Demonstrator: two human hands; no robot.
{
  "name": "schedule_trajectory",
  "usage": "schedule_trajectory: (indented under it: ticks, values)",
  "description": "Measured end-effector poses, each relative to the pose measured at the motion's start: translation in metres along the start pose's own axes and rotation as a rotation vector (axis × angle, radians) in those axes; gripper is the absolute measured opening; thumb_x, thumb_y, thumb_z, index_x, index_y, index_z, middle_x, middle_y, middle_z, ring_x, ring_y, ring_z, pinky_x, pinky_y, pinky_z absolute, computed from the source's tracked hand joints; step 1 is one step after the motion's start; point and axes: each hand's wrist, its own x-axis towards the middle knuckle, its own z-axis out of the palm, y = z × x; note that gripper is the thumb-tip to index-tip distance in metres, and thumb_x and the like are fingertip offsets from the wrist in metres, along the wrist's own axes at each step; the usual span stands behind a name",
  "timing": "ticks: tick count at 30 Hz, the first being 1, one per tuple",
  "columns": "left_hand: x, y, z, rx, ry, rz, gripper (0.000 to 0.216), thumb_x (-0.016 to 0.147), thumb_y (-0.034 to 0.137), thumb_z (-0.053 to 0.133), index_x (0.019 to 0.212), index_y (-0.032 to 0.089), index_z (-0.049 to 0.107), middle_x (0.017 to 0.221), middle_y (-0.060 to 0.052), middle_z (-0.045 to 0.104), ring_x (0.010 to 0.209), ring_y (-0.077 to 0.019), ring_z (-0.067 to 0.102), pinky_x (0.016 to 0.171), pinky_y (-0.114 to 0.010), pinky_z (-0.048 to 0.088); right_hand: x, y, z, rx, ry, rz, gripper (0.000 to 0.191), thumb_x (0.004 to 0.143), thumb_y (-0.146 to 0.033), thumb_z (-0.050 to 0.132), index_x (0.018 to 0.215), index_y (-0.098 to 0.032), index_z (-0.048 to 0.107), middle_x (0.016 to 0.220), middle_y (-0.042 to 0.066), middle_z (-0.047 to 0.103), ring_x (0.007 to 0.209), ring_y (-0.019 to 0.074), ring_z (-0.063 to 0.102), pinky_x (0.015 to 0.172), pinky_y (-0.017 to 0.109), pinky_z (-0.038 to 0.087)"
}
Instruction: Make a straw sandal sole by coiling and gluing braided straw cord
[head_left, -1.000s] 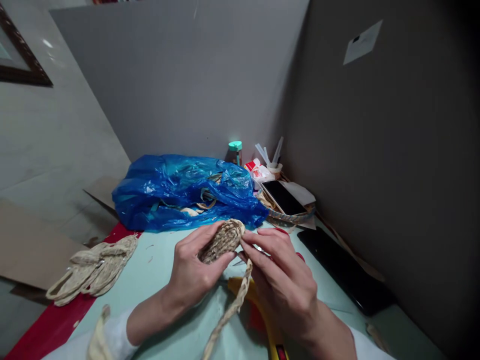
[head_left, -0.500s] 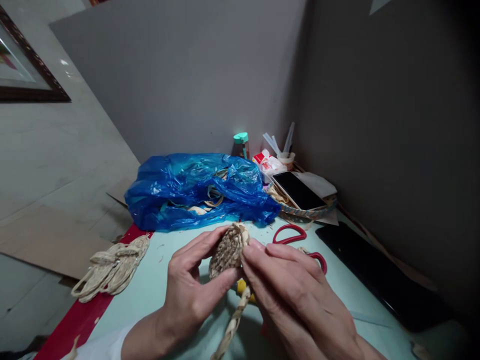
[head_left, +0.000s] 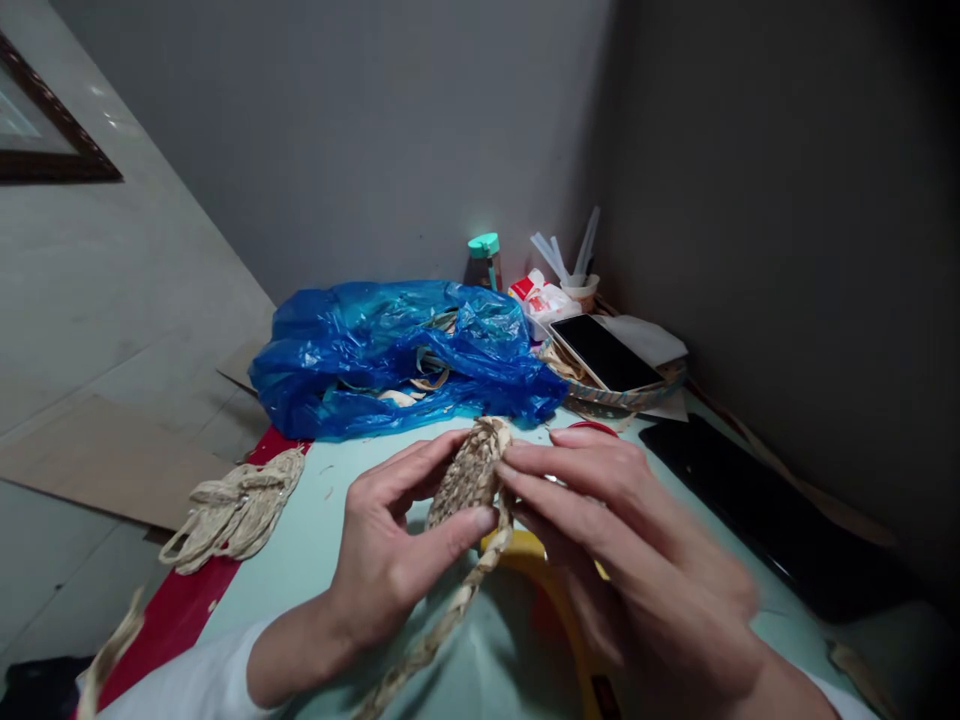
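Head view: coiled braid (head_left: 466,472) in grasp of left hand (head_left: 386,550); right hand (head_left: 637,535) against its right edge, grip unclear.

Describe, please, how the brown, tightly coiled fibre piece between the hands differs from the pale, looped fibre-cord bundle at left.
The coiled fibre piece is held up in the left hand, the right hand at its edge; the looped bundle lies on the table. The piece is compact and browner; the bundle is looser and paler. Both look straw-like.
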Motion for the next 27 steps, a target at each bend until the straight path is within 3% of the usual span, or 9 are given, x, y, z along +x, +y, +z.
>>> schedule_trajectory:
  ticks: [4,8,12,19,24,27]
  values:
    - [0.002,0.001,0.001,0.039,0.004,-0.035,0.043,0.073,0.027,0.082,0.115,0.024,0.074,0.116,-0.003,0.075,0.103,-0.0206,0.072,0.088,-0.023,0.057,0.004,0.002,0.0,0.008,-0.019,0.048,0.021,0.09,0.0,0.062,0.109,-0.009,0.066,0.111,0.009,0.067,0.107,0.0144,0.062,0.104,0.027,0.048]
    - [0.001,0.001,0.001,0.058,0.019,-0.031,0.044,0.072,0.03,0.083,0.115,0.023,0.074,0.117,-0.004,0.075,0.103,-0.0222,0.072,0.089,-0.025,0.058,0.005,0.002,0.002,0.103,0.027,0.164,0.031,0.087,0.0,0.063,0.115,-0.015,0.061,0.109,0.009,0.068,0.105,0.0186,0.065,0.095,0.032,0.055]
    - [0.001,-0.002,0.0,0.088,0.02,0.009,0.043,0.073,0.029,0.082,0.116,0.023,0.074,0.116,-0.004,0.075,0.103,-0.0231,0.072,0.088,-0.027,0.059,0.006,0.001,0.003,0.144,0.014,0.254,0.029,0.086,-0.001,0.064,0.11,-0.017,0.064,0.104,0.007,0.07,0.1,0.0189,0.067,0.093,0.031,0.058]
    - [-0.001,-0.013,0.002,0.205,0.058,0.196,0.045,0.077,0.017,0.075,0.121,0.027,0.071,0.117,-0.003,0.073,0.104,-0.0223,0.069,0.087,-0.028,0.059,0.0,0.006,0.004,0.05,-0.042,0.111,0.03,0.091,-0.002,0.061,0.118,-0.015,0.063,0.108,0.005,0.07,0.101,0.0145,0.066,0.105,0.029,0.048]
    - [-0.001,-0.015,0.005,0.234,0.07,0.221,0.042,0.078,0.017,0.073,0.119,0.022,0.071,0.114,-0.005,0.074,0.104,-0.0218,0.069,0.089,-0.029,0.057,-0.011,0.013,0.01,0.084,-0.02,-0.005,0.039,0.091,0.003,0.056,0.128,-0.01,0.054,0.116,0.01,0.066,0.111,0.0174,0.062,0.108,0.038,0.045]
    - [0.002,-0.014,0.005,0.19,0.07,0.16,0.04,0.077,0.019,0.074,0.117,0.02,0.073,0.115,-0.007,0.074,0.105,-0.0237,0.069,0.089,-0.03,0.057,-0.012,0.014,0.013,0.066,0.017,-0.042,0.041,0.089,0.006,0.056,0.127,-0.007,0.055,0.117,0.012,0.066,0.112,0.0192,0.062,0.105,0.041,0.048]
